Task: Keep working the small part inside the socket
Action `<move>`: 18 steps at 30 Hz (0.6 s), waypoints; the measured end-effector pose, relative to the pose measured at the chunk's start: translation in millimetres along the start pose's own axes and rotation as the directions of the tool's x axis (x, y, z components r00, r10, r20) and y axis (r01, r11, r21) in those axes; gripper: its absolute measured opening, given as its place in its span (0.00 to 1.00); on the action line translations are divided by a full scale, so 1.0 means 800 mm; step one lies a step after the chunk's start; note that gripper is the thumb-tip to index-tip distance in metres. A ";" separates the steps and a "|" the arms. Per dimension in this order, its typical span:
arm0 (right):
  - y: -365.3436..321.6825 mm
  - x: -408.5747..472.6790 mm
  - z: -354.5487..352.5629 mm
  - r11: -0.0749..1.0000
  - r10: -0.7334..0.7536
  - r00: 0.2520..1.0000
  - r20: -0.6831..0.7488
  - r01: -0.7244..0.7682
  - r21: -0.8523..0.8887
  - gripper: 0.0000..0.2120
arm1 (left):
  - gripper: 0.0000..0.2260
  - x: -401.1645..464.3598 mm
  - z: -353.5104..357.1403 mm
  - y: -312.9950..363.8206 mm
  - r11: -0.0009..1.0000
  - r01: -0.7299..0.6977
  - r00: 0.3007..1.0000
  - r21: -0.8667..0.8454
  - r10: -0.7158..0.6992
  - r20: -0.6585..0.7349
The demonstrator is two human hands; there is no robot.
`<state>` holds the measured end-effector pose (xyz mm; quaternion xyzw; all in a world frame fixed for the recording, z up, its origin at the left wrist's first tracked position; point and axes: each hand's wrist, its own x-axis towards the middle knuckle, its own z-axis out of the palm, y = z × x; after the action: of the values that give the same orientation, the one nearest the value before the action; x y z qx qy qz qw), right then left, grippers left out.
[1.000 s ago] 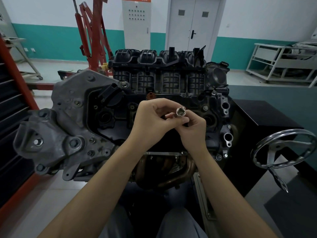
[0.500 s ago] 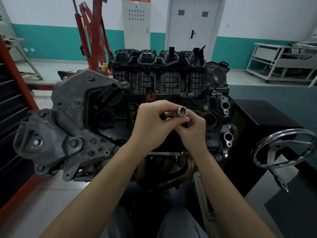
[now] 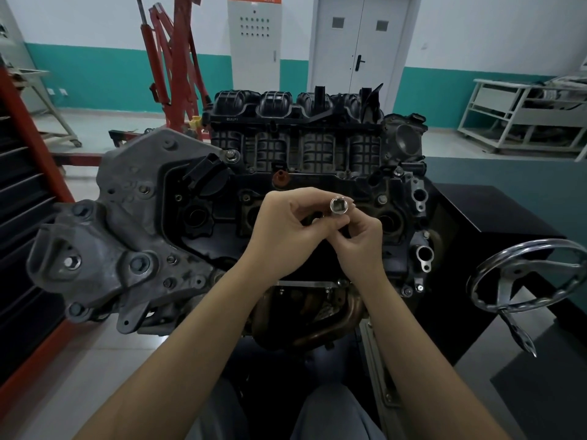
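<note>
Barely shifted since a second ago: socket lifted slightly, pinched by right hand, left hand curled alongside, touching. Best kept pinched firmly over engine beyond.

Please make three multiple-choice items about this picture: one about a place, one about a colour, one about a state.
1. Where is the chrome handwheel?
A. right of the engine
B. on the door
C. left of the engine

2. What colour is the hoist behind the engine?
A. yellow
B. red
C. white

3. How is the socket held?
A. lying on the floor
B. pinched between both hands
C. resting on the engine

Answers: 1 A, it stands at the right edge. 2 B, its frame is red. 3 B, the left hand and right hand pinch it.
</note>
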<state>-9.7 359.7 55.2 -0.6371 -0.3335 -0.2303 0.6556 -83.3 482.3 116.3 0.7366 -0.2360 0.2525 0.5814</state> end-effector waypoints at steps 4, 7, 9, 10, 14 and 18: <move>0.001 0.001 0.003 0.999 0.025 0.999 -0.039 -0.024 0.029 0.10 | 0.11 0.000 0.000 0.000 1.000 -0.008 1.000 0.012 0.008 0.016; 0.003 0.002 0.002 1.000 0.022 0.999 -0.038 -0.022 0.010 0.05 | 0.07 0.001 0.005 -0.001 0.993 -0.034 0.998 0.111 0.040 -0.054; 0.003 0.002 0.001 1.000 -0.008 1.000 -0.016 0.008 0.001 0.05 | 0.07 0.001 0.005 -0.002 0.994 -0.025 0.999 0.110 0.030 -0.044; 0.003 0.001 0.000 1.000 -0.017 1.000 -0.002 0.017 0.008 0.07 | 0.08 0.001 0.003 -0.003 0.997 -0.013 1.000 0.081 0.014 -0.016; 0.002 0.002 0.001 1.000 0.008 1.000 -0.014 -0.008 0.028 0.09 | 0.12 0.001 0.001 -0.001 1.000 0.007 0.998 -0.016 -0.006 0.063; 0.002 0.003 0.002 0.999 0.023 0.999 -0.031 -0.022 0.046 0.04 | 0.09 0.002 0.000 0.000 0.996 -0.023 1.000 0.091 0.024 -0.012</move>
<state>-7.6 361.9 55.7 -0.6219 -0.3212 -0.2253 0.6778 -81.6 482.2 117.4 0.7576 -0.2291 0.2748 0.5459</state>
